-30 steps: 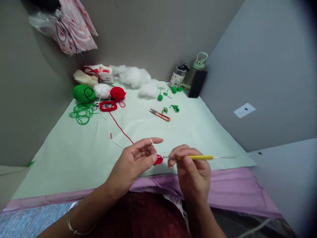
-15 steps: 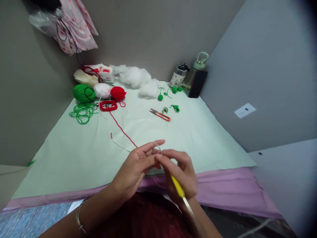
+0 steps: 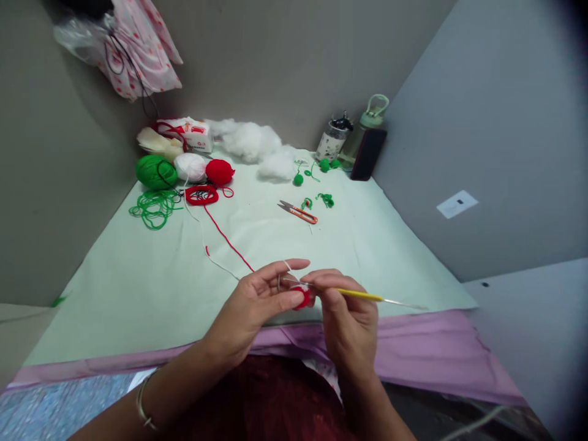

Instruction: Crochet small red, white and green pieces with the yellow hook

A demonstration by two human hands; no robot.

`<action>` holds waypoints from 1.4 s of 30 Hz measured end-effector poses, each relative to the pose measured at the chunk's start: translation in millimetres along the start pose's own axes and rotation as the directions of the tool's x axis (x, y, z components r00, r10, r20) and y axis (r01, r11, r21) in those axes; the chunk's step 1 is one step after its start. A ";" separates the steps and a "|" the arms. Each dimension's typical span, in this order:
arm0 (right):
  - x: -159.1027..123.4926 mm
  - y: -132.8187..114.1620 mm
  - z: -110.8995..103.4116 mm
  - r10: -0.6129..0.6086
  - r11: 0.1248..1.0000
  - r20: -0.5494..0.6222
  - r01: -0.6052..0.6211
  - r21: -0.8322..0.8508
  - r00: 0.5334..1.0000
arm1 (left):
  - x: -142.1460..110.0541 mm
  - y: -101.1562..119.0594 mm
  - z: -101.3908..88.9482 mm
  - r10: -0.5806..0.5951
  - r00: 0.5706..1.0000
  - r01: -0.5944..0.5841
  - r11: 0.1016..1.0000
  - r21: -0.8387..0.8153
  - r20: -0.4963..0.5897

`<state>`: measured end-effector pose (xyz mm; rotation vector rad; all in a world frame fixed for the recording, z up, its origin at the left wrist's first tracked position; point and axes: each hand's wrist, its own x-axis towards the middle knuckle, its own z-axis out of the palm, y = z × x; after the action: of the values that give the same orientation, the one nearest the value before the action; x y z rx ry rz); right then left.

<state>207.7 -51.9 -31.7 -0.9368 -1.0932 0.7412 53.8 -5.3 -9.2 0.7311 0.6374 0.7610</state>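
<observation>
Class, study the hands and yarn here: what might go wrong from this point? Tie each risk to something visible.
The white strand and red strand both trail toward the left hand, so they might tangle.

The right hand holds the yellow-handled hook with its thin shaft at the small red piece; it could snag or split the yarn.

Rightward from my right fingers (image 3: 327,280), the counter (image 3: 399,257) lies bare to the grey side wall (image 3: 496,122), with only my yellow hook (image 3: 358,294) jutting over it. Orange snips (image 3: 294,211) lie ahead; leftward, a red strand (image 3: 229,244) and a white strand (image 3: 223,268) cross the way to the yarn balls (image 3: 190,168).
</observation>
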 end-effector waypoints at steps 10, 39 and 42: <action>9.4 -9.2 -6.6 0.089 0.975 0.084 -0.104 0.197 0.993 | -3.7 9.2 -3.0 0.023 1.000 -0.023 0.997 0.073 -0.006; -1.0 -9.2 -3.4 -0.044 0.991 0.047 0.038 0.128 0.998 | -7.2 9.5 -3.6 0.078 0.997 -0.079 0.992 0.099 0.014; 3.1 -7.7 -1.9 0.057 0.976 0.044 -0.065 0.208 0.997 | -6.3 8.3 -2.7 0.061 0.998 -0.061 0.993 0.100 0.008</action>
<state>210.8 -53.0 -23.8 -0.7818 -1.0009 0.9100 45.1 -5.1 -2.9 0.8473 0.6550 0.7877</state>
